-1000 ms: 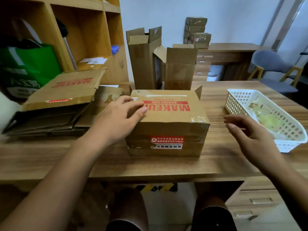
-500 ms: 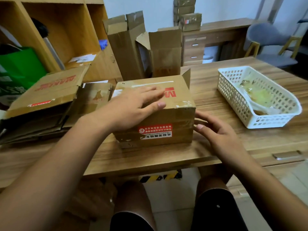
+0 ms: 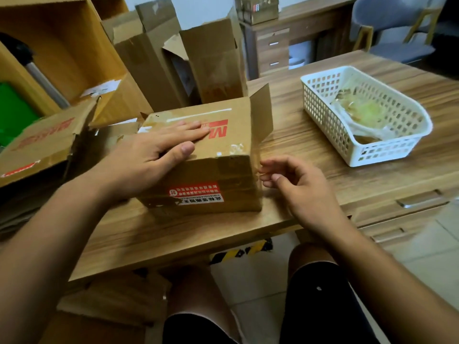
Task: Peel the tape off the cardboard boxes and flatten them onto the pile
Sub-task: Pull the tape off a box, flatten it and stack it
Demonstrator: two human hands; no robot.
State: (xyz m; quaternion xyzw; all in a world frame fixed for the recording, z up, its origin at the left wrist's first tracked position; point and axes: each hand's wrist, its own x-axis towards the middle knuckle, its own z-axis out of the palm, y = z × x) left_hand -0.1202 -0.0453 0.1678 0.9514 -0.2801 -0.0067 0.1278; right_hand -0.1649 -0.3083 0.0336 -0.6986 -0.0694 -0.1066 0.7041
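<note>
A brown cardboard box point(image 3: 223, 177) with red print and a red-and-white label stands on the wooden table point(image 3: 310, 150). Clear tape wraps its near right corner, and its right end flap stands up. My left hand point(image 3: 159, 150) lies flat on the box top with straight fingers, thumb at the near edge. My right hand point(image 3: 295, 180) hovers at the box's near right corner, fingers loosely curled with the tips at the taped edge, holding nothing I can make out. A pile of flattened boxes point(image 3: 47, 142) lies to the left.
A white plastic basket point(image 3: 387, 152) with crumpled clear tape inside sits at the right. Two tall opened boxes point(image 3: 198, 60) stand behind the box. A wooden shelf point(image 3: 62, 45) with a green bag is at the left. Drawers and a chair stand at the back right.
My left hand slid further across the box top and flattened. My right hand came in from the right to the box's near right corner. The view tilted closer.
</note>
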